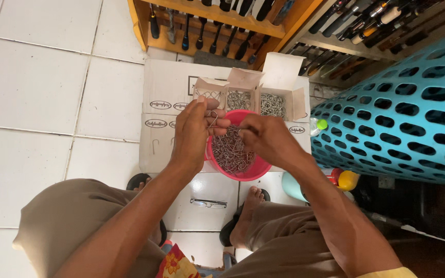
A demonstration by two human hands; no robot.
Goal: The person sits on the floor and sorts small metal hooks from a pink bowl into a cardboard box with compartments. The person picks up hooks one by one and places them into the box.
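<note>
My left hand (194,128) pinches a thin metal wire hook (213,119) above the left rim of a pink bowl (256,171) heaped with several metal hooks (231,152). My right hand (266,136) hovers over the bowl's right side with fingers curled onto the hooks; whether it grips any I cannot tell. Just beyond the bowl stand three small open cardboard boxes (271,100) with more hooks inside.
A flattened white carton (163,108) lies under the bowl on the tiled floor. A turquoise perforated basket (408,113) stands at the right. A wooden rack of dark-handled tools (207,25) is behind. Eyeglasses (208,203) lie between my feet.
</note>
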